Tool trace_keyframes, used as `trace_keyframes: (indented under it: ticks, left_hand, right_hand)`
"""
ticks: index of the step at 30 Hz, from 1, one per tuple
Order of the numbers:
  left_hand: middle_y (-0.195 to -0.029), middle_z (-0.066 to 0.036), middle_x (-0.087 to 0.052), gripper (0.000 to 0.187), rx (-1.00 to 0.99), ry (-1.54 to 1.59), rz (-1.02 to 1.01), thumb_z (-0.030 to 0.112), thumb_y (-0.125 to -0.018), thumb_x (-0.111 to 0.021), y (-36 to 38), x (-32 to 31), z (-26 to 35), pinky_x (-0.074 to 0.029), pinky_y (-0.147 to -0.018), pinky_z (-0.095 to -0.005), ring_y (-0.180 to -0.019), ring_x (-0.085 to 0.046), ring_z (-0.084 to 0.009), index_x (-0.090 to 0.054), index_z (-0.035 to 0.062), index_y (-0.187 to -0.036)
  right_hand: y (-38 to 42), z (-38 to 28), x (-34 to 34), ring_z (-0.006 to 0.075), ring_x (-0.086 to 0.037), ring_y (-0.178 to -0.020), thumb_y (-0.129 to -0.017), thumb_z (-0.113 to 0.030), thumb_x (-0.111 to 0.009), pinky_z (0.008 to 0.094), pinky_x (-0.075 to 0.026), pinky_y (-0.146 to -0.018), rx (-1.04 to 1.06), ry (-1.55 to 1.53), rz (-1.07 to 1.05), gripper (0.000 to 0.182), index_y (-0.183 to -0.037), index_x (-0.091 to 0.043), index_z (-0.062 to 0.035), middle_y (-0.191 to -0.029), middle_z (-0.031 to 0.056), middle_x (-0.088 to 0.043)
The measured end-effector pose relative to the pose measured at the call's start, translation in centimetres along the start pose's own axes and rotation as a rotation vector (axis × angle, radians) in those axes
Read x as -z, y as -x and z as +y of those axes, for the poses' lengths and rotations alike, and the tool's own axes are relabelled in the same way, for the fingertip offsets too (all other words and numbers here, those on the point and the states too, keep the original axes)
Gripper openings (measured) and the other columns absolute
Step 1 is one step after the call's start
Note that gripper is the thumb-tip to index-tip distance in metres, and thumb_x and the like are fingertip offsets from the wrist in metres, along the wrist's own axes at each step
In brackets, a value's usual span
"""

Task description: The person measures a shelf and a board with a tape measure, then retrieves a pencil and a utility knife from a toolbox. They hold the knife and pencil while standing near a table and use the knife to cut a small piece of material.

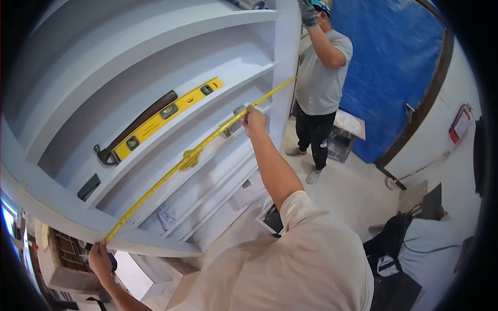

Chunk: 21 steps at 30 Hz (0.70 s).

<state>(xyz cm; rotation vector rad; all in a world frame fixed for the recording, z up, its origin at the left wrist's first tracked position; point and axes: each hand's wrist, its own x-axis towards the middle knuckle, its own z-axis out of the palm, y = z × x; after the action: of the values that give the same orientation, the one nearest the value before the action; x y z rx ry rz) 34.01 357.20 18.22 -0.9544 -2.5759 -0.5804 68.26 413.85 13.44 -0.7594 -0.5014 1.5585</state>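
A yellow tape measure (155, 187) is stretched at a slant across the front of the white shelves (223, 62). My left hand (100, 260) grips its lower left end at the shelf's side edge, fingers closed, with a dark piece showing beside them. Farther up the blade, the fingers of my right hand (254, 122) pinch the tape, and its free end runs on past them to the upper right. Behind the tape, a crumpled-looking yellow object (191, 158) sits on a lower shelf. A yellow spirit level (168, 115) and a hammer (136, 127) lie side by side on the shelf above.
Beyond the shelves stands another person (324, 72) with a gloved hand raised. Blue plastic sheeting (389, 67) covers a doorway behind them. A dusty stool-like box (347, 132) stands by their legs. Bags and clothing (415, 243) lie at lower right. A rag (165, 216) rests on a low shelf.
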Motion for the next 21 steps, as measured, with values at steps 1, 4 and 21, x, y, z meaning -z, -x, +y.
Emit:
trace_keyframes:
  ticks: [1, 4, 21]
  left_hand:
    - [-0.067, -0.019, -0.056, 0.037, 0.04, -0.012, -0.038, 0.036, -0.091, -0.056, -0.1, 0.0, 0.0, -0.04, -0.057, -0.0438, -0.064, -0.055, -0.0367, -0.062, 0.0008, -0.082]
    - [-0.064, -0.018, -0.053, 0.038, 0.001, 0.002, -0.015, 0.037, -0.092, -0.056, 0.2, 0.3, -0.1, -0.038, -0.055, -0.044, -0.06, -0.052, -0.036, -0.062, 0.0007, -0.082]
    - [-0.067, -0.02, -0.055, 0.033, -0.053, 0.039, -0.038, 0.032, -0.092, -0.056, -0.3, 0.3, -0.7, -0.041, -0.058, -0.0439, -0.062, -0.054, -0.0367, -0.062, 0.0009, -0.084]
  right_hand:
    - [0.1, 0.0, -0.2, 0.0118, -0.049, -0.054, -0.094, -0.017, -0.053, 0.0243, -0.042, -0.044, -0.003, 0.007, 0.011, 0.014, -0.087, -0.054, -0.0046, -0.072, 0.0044, -0.053]
    - [0.9, -0.4, -0.1, 0.011, -0.05, -0.056, -0.093, -0.016, -0.053, 0.0231, -0.043, -0.047, -0.003, 0.012, 0.012, 0.013, -0.088, -0.055, -0.005, -0.073, 0.0032, -0.054]
    - [0.9, -0.4, -0.2, 0.0131, -0.05, -0.056, -0.093, -0.015, -0.054, 0.0248, -0.043, -0.047, 0.002, -0.004, 0.003, 0.013, -0.086, -0.053, -0.004, -0.07, 0.0042, -0.051]
